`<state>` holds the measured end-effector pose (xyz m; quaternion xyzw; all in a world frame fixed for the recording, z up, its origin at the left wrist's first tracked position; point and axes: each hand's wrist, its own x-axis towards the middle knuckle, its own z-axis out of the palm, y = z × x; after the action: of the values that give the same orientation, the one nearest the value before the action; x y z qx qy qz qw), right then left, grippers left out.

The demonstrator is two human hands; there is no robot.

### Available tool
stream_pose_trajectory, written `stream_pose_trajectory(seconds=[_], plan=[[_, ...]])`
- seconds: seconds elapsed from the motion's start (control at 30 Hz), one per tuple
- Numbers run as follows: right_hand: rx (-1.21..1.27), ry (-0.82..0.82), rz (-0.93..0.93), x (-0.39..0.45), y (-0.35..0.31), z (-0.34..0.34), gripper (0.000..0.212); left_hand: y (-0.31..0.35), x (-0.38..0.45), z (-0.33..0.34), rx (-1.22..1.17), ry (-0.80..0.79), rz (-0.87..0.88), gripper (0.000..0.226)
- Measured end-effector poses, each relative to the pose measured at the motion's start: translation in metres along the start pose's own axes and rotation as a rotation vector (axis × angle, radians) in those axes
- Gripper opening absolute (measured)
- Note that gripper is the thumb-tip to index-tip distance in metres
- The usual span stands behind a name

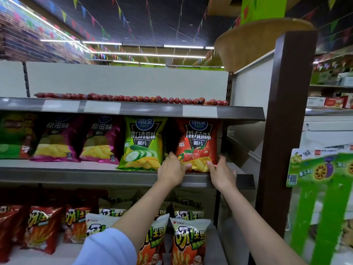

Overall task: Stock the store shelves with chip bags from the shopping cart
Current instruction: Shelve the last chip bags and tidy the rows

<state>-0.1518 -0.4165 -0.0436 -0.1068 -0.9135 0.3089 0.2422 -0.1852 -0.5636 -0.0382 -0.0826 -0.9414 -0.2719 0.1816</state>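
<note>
I see the red tomato-flavour chip bag (198, 144) just right of the frame's centre, standing upright on the middle shelf (95, 175), its face turned toward me, at the right end of the row. Its lower corners are held from both sides, my left hand (172, 172) at the bottom left corner, my right hand (221, 174) at the bottom right. Just to its left stands the green cucumber-flavour bag (142, 144), upright. Further left in the frame are two purple bags (99, 140), leaning back slightly, blurred toward the left edge.
</note>
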Motion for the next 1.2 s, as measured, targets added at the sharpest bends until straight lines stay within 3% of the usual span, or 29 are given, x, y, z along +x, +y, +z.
stream_pose_trajectory(seconds=[0.13, 0.27, 0.4, 0.47, 0.57, 0.67, 0.8, 0.9, 1.03, 1.13, 1.2], plan=[[0.049, 0.137, -0.046, -0.009, -0.011, 0.001, 0.062, -0.007, -0.010, -0.014, -0.234, 0.047, 0.081, 0.091], [0.172, 0.385, -0.343, -0.030, -0.049, 0.011, 0.054, -0.035, -0.027, -0.037, -0.281, 0.317, 0.201, 0.062], [0.276, 0.186, -0.550, -0.040, -0.099, 0.035, 0.048, -0.077, -0.022, -0.067, -0.241, 0.488, 0.120, 0.062], [0.324, 0.038, -0.465, -0.037, -0.119, 0.049, 0.062, -0.097, -0.015, -0.080, -0.280, 0.402, 0.019, 0.078], [0.412, -0.160, -0.169, -0.025, -0.138, 0.061, 0.090, -0.118, -0.001, -0.091, -0.364, 0.127, -0.096, 0.099], [0.459, -0.205, -0.021, -0.014, -0.150, 0.073, 0.097, -0.134, 0.015, -0.092, -0.374, -0.020, -0.095, 0.102], [0.454, -0.068, 0.013, -0.008, -0.157, 0.085, 0.084, -0.147, 0.032, -0.091, -0.364, -0.048, -0.040, 0.093], [0.294, 0.143, -0.035, -0.015, -0.167, 0.094, 0.075, -0.159, 0.035, -0.094, -0.347, -0.049, 0.045, 0.096], [0.094, 0.459, -0.301, -0.035, -0.200, 0.114, 0.056, -0.189, 0.033, -0.115, -0.338, 0.186, 0.146, 0.070], [0.077, 0.516, -0.484, -0.041, -0.231, 0.142, 0.044, -0.221, 0.041, -0.135, -0.280, 0.314, 0.081, 0.058], [0.097, 0.392, -0.506, -0.039, -0.251, 0.162, 0.043, -0.244, 0.049, -0.146, -0.256, 0.277, 0.028, 0.057]])
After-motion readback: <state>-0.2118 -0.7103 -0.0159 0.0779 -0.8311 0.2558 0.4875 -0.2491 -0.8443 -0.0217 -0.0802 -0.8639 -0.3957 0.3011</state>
